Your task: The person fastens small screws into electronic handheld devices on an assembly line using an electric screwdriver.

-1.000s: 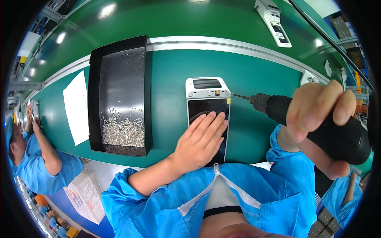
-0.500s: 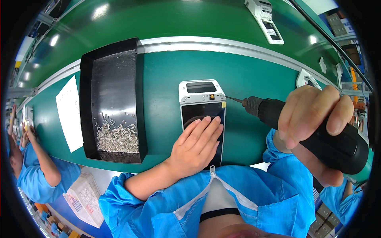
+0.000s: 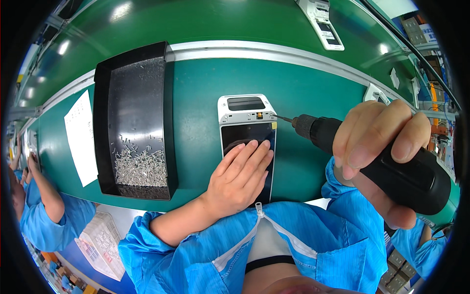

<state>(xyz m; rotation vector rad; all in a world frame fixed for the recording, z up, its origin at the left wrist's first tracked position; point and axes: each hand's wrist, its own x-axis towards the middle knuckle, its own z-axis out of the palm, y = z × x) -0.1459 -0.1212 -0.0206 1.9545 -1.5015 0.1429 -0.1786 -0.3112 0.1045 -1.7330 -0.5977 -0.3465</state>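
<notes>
A white handheld terminal (image 3: 248, 116) with a dark screen lies on the green mat in front of me. My left hand (image 3: 241, 174) rests flat over its screen, fingers stretched out and holding nothing. In my right hand (image 3: 382, 139) is a black electric screwdriver (image 3: 323, 131), gripped round its body. Its thin bit points left, and the tip is at the right end of the terminal's white head section. Whether the tip sits in a screw there is too small to tell. A small yellow sticker (image 3: 274, 126) is by the screen's upper right corner.
Left of the terminal stands a black tray (image 3: 136, 103) holding many small silver screws (image 3: 142, 168). Beyond it lies a white paper sheet (image 3: 81, 139). A metal rail (image 3: 220, 50) crosses behind, with another white device (image 3: 320, 27) past it. At far left, a co-worker's blue sleeve (image 3: 63, 220) shows.
The screwdriver has moved slightly left and up in the picture, its tip staying by the terminal's right side. The whole scene has shifted a little too. My left hand keeps its place on the screen.
</notes>
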